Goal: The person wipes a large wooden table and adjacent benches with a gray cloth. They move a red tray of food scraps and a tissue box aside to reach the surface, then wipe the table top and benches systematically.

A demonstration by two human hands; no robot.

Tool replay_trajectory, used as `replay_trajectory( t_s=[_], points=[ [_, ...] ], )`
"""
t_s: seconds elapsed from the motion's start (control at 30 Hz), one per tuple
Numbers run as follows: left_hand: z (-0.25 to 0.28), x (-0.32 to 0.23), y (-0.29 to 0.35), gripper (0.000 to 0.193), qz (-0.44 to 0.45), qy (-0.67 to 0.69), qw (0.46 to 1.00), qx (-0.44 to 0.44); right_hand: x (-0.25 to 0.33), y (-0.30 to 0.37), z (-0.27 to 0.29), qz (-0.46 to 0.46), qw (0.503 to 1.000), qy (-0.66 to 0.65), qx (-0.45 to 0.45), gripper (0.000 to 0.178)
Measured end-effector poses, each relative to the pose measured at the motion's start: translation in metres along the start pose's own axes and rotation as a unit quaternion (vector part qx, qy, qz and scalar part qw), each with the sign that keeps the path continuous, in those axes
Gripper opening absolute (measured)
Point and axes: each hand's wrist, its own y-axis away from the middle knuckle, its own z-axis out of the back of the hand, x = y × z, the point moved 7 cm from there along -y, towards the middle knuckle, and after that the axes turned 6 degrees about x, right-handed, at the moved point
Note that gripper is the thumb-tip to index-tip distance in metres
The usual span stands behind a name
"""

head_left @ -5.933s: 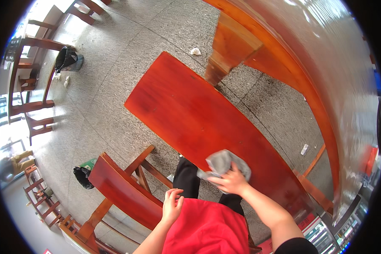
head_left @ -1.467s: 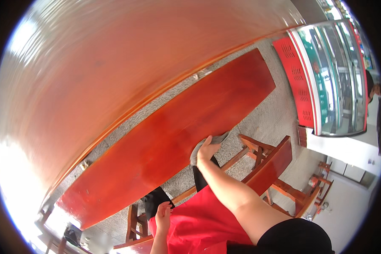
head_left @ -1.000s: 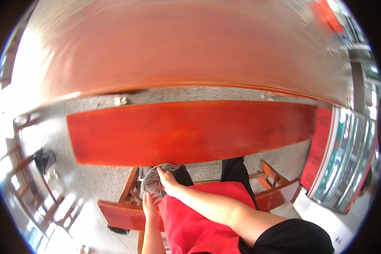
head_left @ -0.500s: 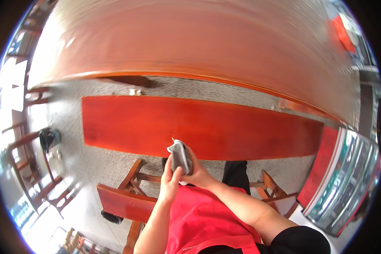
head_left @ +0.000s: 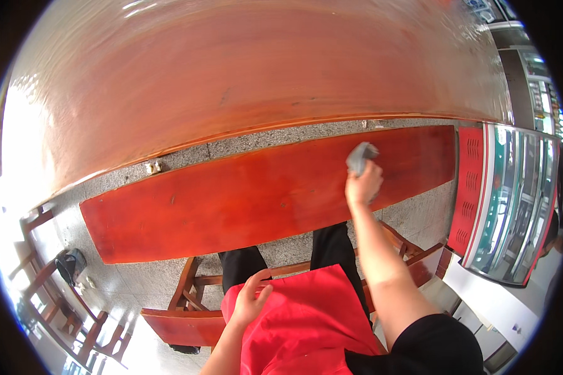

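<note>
My right hand [head_left: 364, 185] reaches forward over the right part of a long red wooden bench [head_left: 231, 194], gripping a grey cloth [head_left: 360, 157]. The cloth is bunched and bulges beyond the fingers; motion blurs it slightly, and I cannot tell whether it touches the wood. Near my lap, my left hand [head_left: 253, 299] holds nothing, its fingers loosely apart in front of my red apron [head_left: 300, 306].
A large reddish-brown table [head_left: 263, 69] with a shiny clear cover stands beyond the bench. At right is a red-sided glass display case [head_left: 510, 200]. Another wooden bench [head_left: 184, 325] is close by me. Chair frames [head_left: 50, 275] and a dark bag [head_left: 71, 265] are at left.
Both hands were together on the folded cloth before my chest. Now the right has carried it forward and right over the bench, while the left has let go and dropped back toward my lap.
</note>
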Motion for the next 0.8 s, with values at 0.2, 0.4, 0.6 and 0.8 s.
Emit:
replay_trajectory(
  t_s=[0.2, 0.4, 0.6, 0.8],
  points=[
    [0.001, 0.007, 0.006, 0.027, 0.066, 0.096, 0.993, -0.009, 0.160, 0.171, -0.024, 0.338, 0.911, -0.132, 0.196, 0.024],
    [-0.013, -0.031, -0.003, 0.024, 0.055, 0.067, 0.996, -0.014, 0.121, 0.198, -0.035, 0.579, 0.762, -0.181, 0.226, 0.014],
    [-0.068, -0.048, -0.031, 0.026, 0.033, 0.020, 0.999, 0.012, -0.082, -0.014, 0.034, 0.359, 0.928, -0.082, 0.053, 0.015],
    [-0.137, -0.067, -0.092, 0.027, 0.026, -0.134, 0.988, 0.075, -0.476, -0.078, 0.024, -0.357, 0.879, -0.286, 0.130, 0.026]
  ],
)
